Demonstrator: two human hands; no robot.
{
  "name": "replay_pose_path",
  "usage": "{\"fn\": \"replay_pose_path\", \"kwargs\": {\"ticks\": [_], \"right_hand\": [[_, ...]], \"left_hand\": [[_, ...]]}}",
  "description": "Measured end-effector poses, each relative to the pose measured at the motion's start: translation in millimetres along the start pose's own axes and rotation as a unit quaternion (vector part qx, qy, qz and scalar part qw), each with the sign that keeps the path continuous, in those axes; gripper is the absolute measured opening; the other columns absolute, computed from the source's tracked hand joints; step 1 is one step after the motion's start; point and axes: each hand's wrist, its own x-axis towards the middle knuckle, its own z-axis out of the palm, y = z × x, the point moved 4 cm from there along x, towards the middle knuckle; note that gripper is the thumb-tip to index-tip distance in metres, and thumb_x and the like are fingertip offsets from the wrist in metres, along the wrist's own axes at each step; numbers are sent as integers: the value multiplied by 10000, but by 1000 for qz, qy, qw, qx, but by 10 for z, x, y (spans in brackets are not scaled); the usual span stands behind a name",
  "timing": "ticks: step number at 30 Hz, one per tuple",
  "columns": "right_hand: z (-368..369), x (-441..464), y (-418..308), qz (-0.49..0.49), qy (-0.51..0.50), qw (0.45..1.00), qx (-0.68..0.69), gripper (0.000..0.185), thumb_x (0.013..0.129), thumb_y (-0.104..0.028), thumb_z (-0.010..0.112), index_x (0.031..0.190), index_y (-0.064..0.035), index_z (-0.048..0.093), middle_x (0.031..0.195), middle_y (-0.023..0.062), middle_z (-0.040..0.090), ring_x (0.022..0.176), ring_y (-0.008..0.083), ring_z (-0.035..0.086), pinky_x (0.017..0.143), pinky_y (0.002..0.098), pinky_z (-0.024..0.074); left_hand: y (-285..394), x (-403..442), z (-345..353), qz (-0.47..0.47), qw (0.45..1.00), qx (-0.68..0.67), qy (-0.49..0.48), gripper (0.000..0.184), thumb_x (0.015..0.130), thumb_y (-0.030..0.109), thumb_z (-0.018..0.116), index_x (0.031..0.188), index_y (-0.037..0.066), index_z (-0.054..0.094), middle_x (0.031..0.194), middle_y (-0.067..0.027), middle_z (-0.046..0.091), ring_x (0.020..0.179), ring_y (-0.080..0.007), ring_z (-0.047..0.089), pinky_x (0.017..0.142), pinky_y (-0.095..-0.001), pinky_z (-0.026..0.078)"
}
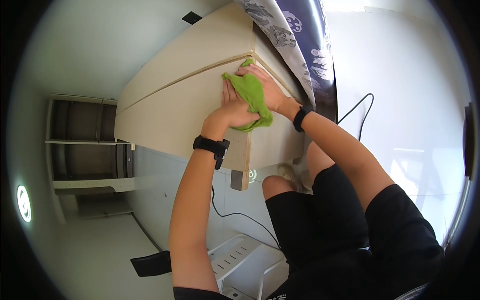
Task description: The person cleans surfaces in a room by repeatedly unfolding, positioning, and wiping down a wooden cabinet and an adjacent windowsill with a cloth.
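A crumpled green cloth drapes over the corner edge of a pale wooden cabinet. My left hand presses against the panel beside the cloth, its thumb across the cloth's lower part and some fingers partly covered by it. On the cloth's other side is my right hand, its fingers bent over the upper part near the cabinet's top corner. Each wrist wears a black band; the left one carries a small black device. The undersides of both hands are hidden.
A dark patterned fabric hangs over the cabinet's right side. Open shelving stands at the left. Below are a white slatted stool or chair and a black cable. Another cable lies at right.
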Motion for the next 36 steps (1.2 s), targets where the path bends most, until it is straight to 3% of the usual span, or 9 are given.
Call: {"fn": "replay_pose_path", "kwargs": {"ticks": [4, 7, 10, 13, 16, 19, 26, 32, 36], "right_hand": [[-33, -39, 51, 48, 1, 999, -23, 510, 850, -215, 595, 1339, -95, 509, 1399, 108, 461, 1283, 301, 443, 1127, 409, 349], [-127, -124, -8, 139, -4, 989, 46, 551, 857, -223, 592, 1378, -91, 470, 1472, 108, 399, 1279, 329, 460, 1049, 395, 433], [-127, -203, -38, 165, -45, 985, 8, 615, 860, -230, 586, 1433, -98, 408, 1543, 100, 308, 1267, 343, 480, 969, 394, 489], [-235, -279, -191, 161, -38, 985, -55, 497, 879, -224, 556, 1342, -54, 494, 1462, 168, 413, 1151, 364, 565, 933, 422, 500], [-160, -487, -148, 251, -233, 928, -148, 350, 908, -233, 518, 1151, 8, 587, 1235, 237, 581, 1021, 390, 616, 886, 455, 509], [-288, -638, -330, 219, -325, 912, -117, 332, 944, -253, 473, 993, 44, 611, 1008, 267, 647, 909, 423, 633, 837, 484, 514], [-382, -756, -1048, 175, -394, 898, -83, 338, 937, -205, 465, 863, 82, 629, 837, 284, 638, 832, 449, 619, 813, 496, 504], [-378, -647, -1382, 112, -290, 945, -103, 264, 894, -112, 491, 1089, 62, 529, 1108, 263, 555, 983, 432, 586, 832, 481, 513], [-362, -569, -1628, 35, -240, 967, -81, 272, 952, -159, 478, 1135, 35, 531, 1133, 244, 543, 1037, 419, 548, 923, 463, 467]], "left_hand": [[-35, 178, -90, 13, 997, -9, -71, 868, 821, 537, 641, 1462, 18, 369, 1552, -353, 62, 1434, -498, -123, 1191, -489, 4], [-79, 263, -127, -25, 997, 33, 59, 1229, 714, 575, 706, 1492, -122, 58, 1519, -389, -159, 1433, -499, -168, 1198, -472, 16], [-34, 304, -191, -75, 996, 40, 36, 1355, 663, 573, 744, 1479, -124, -83, 1538, -348, -176, 1455, -448, -157, 1205, -443, 39], [28, 245, -173, -105, 991, 0, 76, 1317, 683, 511, 761, 1496, -89, -83, 1575, -277, -158, 1476, -394, -137, 1208, -431, 36], [64, 219, -116, -118, 988, -15, 98, 1269, 715, 461, 759, 1506, -65, -83, 1590, -238, -155, 1483, -372, -129, 1209, -431, 38], [91, 67, 33, -126, 986, -26, 102, 1232, 747, 426, 747, 1510, -48, -96, 1596, -219, -158, 1485, -363, -130, 1209, -439, 36], [200, -578, 426, -101, 984, -51, 134, 1191, 768, 394, 729, 1522, -11, -100, 1613, -189, -102, 1498, -324, -90, 1209, -449, 53], [115, -947, 822, -61, 973, -105, 195, 1131, 811, 472, 660, 1527, -17, -65, 1623, -159, -80, 1503, -284, -84, 1209, -453, 42], [-17, -1031, 913, -38, 954, -179, 239, 803, 972, 440, 383, 1530, -40, 61, 1626, -165, -3, 1507, -284, -27, 1211, -448, 53]]}}
